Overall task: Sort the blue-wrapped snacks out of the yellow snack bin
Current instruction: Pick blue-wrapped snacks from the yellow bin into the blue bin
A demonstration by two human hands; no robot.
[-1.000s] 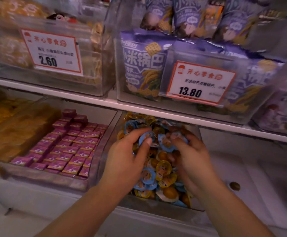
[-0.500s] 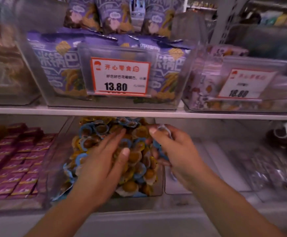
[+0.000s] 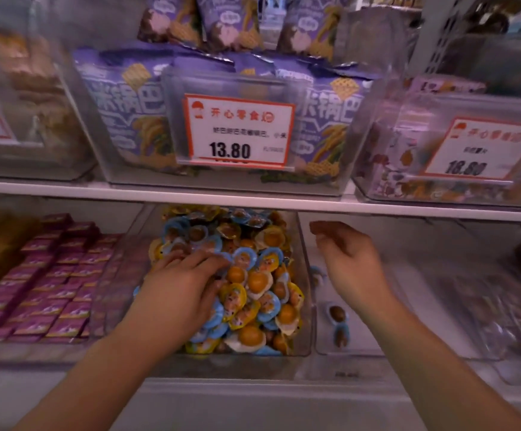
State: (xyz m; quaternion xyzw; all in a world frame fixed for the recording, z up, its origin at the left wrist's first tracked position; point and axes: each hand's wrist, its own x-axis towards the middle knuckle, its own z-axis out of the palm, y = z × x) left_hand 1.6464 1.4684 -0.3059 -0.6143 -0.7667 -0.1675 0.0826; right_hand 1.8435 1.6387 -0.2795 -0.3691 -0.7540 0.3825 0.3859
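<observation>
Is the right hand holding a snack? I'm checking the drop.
No, the right hand hangs loosely curled and empty over the side bin.

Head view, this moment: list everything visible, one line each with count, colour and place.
snack bin: one, clear, lower shelf centre.
snacks: a heap, blue and yellow wrappers mixed, in the snack bin.
right bin: one, clear, beside the snack bin.
sorted snacks: at least two, blue, in the right bin.
boxes: many, magenta, lower shelf left.
bags: several, purple, upper shelf centre.
price tag: one, white with red border, reads 13.80, on the bag bin.
second tag: one, white and red, blurred, upper right.
left hand: fingers spread on the snacks.
right hand: loosely curled and empty, above the right bin.
</observation>
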